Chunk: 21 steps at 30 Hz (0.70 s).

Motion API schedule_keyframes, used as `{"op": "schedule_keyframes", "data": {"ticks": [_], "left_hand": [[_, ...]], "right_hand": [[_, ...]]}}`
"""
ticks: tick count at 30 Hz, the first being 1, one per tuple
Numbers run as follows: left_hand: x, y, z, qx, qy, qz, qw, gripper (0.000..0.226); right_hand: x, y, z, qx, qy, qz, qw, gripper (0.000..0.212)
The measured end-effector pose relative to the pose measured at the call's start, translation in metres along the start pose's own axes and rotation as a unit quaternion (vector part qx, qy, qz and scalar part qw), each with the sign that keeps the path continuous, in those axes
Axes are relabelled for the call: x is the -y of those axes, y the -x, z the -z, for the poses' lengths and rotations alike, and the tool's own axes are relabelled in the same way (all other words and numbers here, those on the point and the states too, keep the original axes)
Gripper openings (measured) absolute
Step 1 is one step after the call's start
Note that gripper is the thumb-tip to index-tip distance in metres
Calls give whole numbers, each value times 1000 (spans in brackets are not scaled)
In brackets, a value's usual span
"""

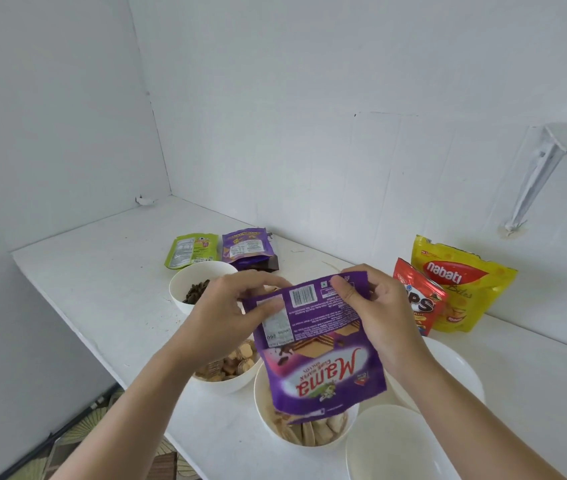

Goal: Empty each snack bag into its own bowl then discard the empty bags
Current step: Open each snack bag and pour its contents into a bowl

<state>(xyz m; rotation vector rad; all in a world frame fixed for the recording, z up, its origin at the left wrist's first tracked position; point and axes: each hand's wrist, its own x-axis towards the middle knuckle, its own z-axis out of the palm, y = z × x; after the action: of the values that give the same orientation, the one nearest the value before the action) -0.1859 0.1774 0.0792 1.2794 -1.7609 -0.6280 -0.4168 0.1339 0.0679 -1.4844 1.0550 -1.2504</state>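
I hold a purple Mama wafer bag (320, 344) upside down over a white bowl (263, 407) that has wafer pieces in it. My left hand (230, 317) pinches the bag's upper left corner. My right hand (375, 317) grips its upper right edge. The bag's open mouth points down into the bowl. A second white bowl (226, 381) to the left holds round biscuits. A third bowl (185, 282) farther back holds dark pieces.
A green bag (188, 250) and a purple bag (247, 248) lie flat at the back of the white table (102, 271). A red bag (420, 296) and a yellow Nabati bag (462, 282) stand at the right wall. Two more white bowls (393, 445) (455, 372) sit right.
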Motion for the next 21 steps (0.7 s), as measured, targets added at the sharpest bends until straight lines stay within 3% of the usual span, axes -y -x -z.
{"op": "schedule_keyframes", "data": {"ticks": [3,5,11,15,18,21], "left_hand": [[-10,-8,8,81,-85,-6,993,26],[-18,-12,8,95,-114,-17,989,23],[-7,-16,19,-22,-21,10,999,12],[13,-19,44,-143,111,59,982,16],[30,-24,68,-191,173,86,962,27],[51,-33,87,-190,166,85,964,28]], "right_hand": [[10,-6,-6,57,50,22,997,23],[16,-10,-14,80,80,38,993,26],[13,-23,-41,57,12,78,995,41],[-6,-38,-54,29,94,118,988,45],[-21,-57,-72,-18,96,78,992,52],[-26,-78,-103,-21,-4,-12,1000,57]]}}
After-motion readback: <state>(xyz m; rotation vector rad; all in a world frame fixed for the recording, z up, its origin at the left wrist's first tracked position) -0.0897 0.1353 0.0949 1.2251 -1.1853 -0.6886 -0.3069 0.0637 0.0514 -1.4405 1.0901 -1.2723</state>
